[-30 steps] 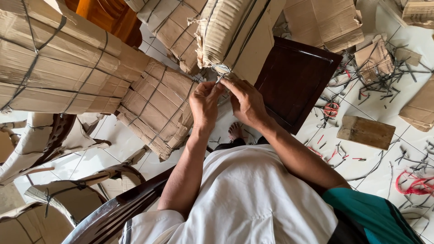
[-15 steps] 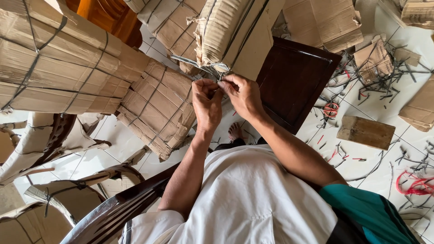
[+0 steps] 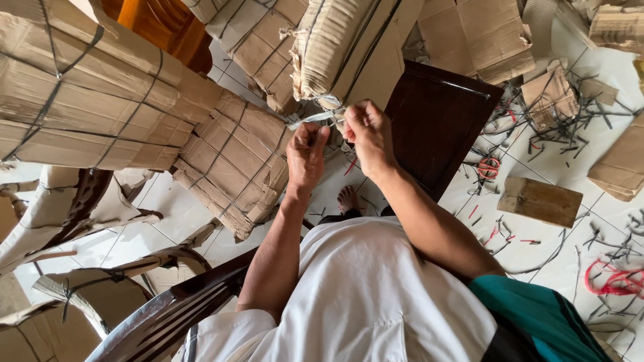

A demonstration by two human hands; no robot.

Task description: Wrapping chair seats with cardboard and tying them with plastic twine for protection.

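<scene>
At upper centre, the left hand (image 3: 306, 155) and right hand (image 3: 367, 134) each pinch an end of a thin grey plastic strap (image 3: 315, 118) beneath a cardboard-wrapped bundle (image 3: 335, 47). They seem to be tying it; tightening needs a firm outward pull.

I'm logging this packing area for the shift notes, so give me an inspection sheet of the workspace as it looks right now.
Surface: white tiled floor, littered at right.
Job's things: grey strap at the end of a cardboard-wrapped piece.
Clutter: cut strap scraps, red-handled scissors, wooden block, red cord.
Grippers: left hand and right hand both pinch the strap.
Cables: nothing seen.
Surroundings: strapped cardboard bundles, dark wooden panel, wrapped chair parts.
</scene>
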